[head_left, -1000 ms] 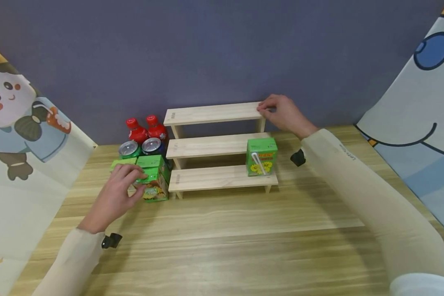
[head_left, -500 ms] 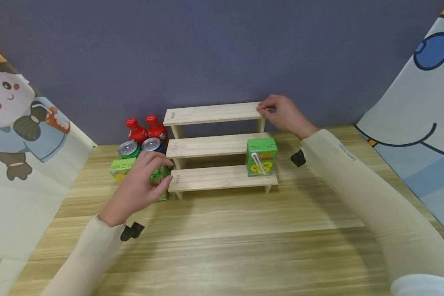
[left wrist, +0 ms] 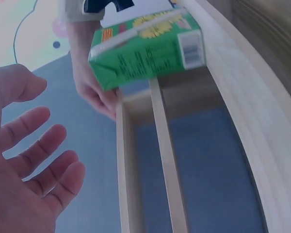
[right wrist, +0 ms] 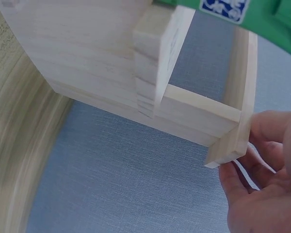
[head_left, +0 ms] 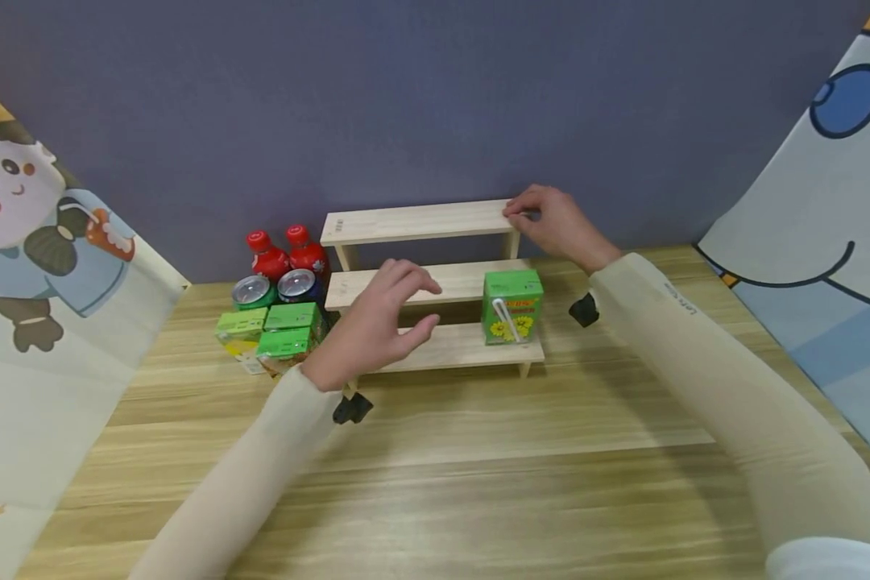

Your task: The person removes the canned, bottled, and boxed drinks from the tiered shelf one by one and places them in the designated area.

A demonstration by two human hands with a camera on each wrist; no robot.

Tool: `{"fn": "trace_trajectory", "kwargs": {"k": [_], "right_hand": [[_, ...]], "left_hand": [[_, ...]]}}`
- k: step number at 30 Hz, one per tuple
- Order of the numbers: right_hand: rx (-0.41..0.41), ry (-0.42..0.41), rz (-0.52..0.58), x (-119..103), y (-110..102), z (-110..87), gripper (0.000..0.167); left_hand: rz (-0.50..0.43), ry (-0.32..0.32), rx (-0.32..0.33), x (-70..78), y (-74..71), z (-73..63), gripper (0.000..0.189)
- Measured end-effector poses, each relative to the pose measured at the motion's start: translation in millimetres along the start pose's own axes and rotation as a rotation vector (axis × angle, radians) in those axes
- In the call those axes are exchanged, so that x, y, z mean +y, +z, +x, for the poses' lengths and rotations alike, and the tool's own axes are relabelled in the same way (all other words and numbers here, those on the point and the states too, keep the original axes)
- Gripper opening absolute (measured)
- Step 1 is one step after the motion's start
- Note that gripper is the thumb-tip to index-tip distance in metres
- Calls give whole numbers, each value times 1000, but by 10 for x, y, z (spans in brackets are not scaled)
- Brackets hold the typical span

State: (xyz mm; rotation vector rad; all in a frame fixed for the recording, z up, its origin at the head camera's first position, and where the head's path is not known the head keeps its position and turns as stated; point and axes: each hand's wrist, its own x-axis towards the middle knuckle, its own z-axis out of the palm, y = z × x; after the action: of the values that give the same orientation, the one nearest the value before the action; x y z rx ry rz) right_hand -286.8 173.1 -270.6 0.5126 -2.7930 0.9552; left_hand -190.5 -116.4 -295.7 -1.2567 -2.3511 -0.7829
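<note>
A three-tier wooden step shelf [head_left: 413, 225] stands against the back wall. At its top tier's right end, my right hand [head_left: 554, 225] pinches the board; the right wrist view shows thumb and fingers [right wrist: 262, 170] around that corner. On the bottom tier's right end a green juice box [head_left: 512, 308] stands upright, its straw on the front. My left hand [head_left: 373, 326] hovers in front of the lower tiers, fingers spread from the thumb and nothing between them. In the left wrist view its fingers [left wrist: 39, 141] are apart from the juice box [left wrist: 145, 53].
Left of the shelf stand more juice boxes [head_left: 290, 316], two cans with silver tops [head_left: 252, 290], and two red-capped bottles [head_left: 308, 251]. A yellow-green carton [head_left: 241, 326] is at that group's left. Printed panels flank the wooden table [head_left: 478, 483].
My left hand has moved right from over the juice boxes on the left to in front of the shelf, carrying nothing. My right hand has stayed at the top tier's end.
</note>
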Motion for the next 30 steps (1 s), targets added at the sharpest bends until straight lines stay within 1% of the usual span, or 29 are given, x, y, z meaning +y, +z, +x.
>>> {"fn": "trace_trajectory", "kwargs": {"k": [3, 6, 9, 14, 18, 23, 30], "right_hand": [[9, -4, -8, 8, 6, 3, 21], [18, -9, -12, 14, 12, 3, 21], [22, -12, -12, 19, 11, 1, 22], [17, -11, -3, 25, 5, -1, 23], [15, -15, 4, 27, 3, -8, 23], [3, -10, 10, 14, 10, -8, 23], [2, -13, 2, 2, 19, 5, 22]], "left_hand": [[-22, 38, 9, 26, 103, 134, 25], [-35, 73, 28, 48, 173, 233, 25], [-49, 97, 34, 69, 228, 302, 25], [-61, 108, 24, 86, 326, 397, 25], [-50, 95, -4, 105, 425, 490, 28], [-23, 54, -55, 132, 534, 580, 31], [7, 16, -95, 169, 580, 627, 30]]}}
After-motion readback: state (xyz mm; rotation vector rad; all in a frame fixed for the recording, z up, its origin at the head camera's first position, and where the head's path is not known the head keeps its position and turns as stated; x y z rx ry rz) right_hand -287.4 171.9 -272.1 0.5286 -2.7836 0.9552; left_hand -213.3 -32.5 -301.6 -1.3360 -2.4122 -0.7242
